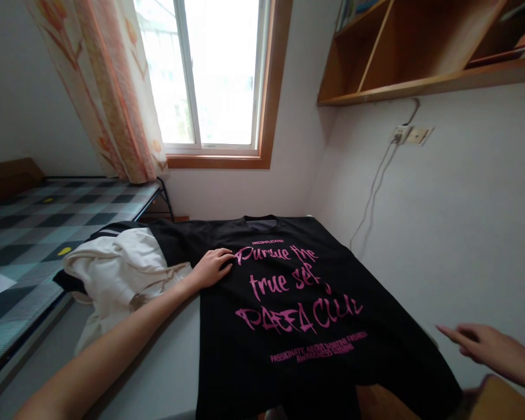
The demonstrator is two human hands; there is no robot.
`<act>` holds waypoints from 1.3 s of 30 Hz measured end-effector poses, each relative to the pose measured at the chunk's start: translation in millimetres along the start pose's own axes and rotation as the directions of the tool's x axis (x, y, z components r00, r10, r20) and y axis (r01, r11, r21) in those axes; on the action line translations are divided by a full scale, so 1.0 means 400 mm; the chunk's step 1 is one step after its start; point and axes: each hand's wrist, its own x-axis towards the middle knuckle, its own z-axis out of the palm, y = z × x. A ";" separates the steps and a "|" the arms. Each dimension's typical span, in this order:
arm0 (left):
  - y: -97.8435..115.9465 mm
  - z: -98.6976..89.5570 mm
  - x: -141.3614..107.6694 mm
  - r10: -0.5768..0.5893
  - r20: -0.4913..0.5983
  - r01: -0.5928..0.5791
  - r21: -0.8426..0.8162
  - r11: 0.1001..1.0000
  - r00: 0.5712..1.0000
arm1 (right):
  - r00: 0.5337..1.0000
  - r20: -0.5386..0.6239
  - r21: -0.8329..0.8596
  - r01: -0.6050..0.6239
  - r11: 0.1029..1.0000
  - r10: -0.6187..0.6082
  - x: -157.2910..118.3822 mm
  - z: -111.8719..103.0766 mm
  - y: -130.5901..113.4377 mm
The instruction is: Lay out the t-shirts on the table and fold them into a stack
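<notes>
- Shirt (284, 326) is black with pink lettering, laid print up on the worktop (170, 367), collar toward the window (223, 76)
- Left hand (210, 269) rests palm down on it, just left of the lettering; fingers a bit spread, lying on the fabric, no grip that I can see
- Right hand (485, 349) is up in front of the wall (476, 245), apart from the shirt, off its right side; fingers hold nothing, index stretched out, the others bent
- White cloth (114, 262) is bunched left of the shirt, over black fabric, left forearm across in front
- Bed (105, 201) with checked cover on the far left, curtain (126, 116) above it
- Up right, shelf (420, 80); below it a socket (401, 135), cable (374, 184) hanging down the wall
</notes>
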 end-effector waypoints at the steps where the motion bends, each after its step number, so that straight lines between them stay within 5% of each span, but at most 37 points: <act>1: 0.003 -0.001 -0.001 -0.002 -0.001 0.002 0.003 1.000 1.000 | 0.999 0.024 -0.006 0.042 0.999 -0.042 0.024 -0.029 -0.029; 5: 0.020 -0.004 -0.017 0.001 0.031 -0.001 0.016 1.000 1.000 | 0.958 -0.115 -0.025 0.262 0.965 -0.264 0.108 -0.075 -0.221; 9: 0.041 -0.010 -0.052 0.053 0.152 -0.059 0.035 0.998 0.987 | 0.864 -0.116 -0.045 0.488 0.872 -0.490 0.175 0.010 -0.440; 15: 0.056 -0.030 -0.100 0.086 0.253 -0.095 0.024 0.995 0.964 | 0.905 -0.007 -0.179 0.417 0.891 -0.425 0.270 0.149 -0.642; 32: 0.056 -0.040 -0.144 0.007 0.178 -0.013 0.035 0.999 0.984 | 0.920 0.058 -0.204 0.391 0.898 -0.387 0.367 0.169 -0.694; 36: 0.065 -0.066 -0.151 -0.184 0.011 0.181 0.118 0.976 0.983 | 0.923 0.023 -0.195 0.381 0.904 -0.384 0.362 0.170 -0.704; 39: 0.062 -0.102 -0.156 -0.381 -0.017 0.380 0.144 0.914 0.924 | 0.919 -0.015 -0.189 0.384 0.904 -0.394 0.357 0.171 -0.705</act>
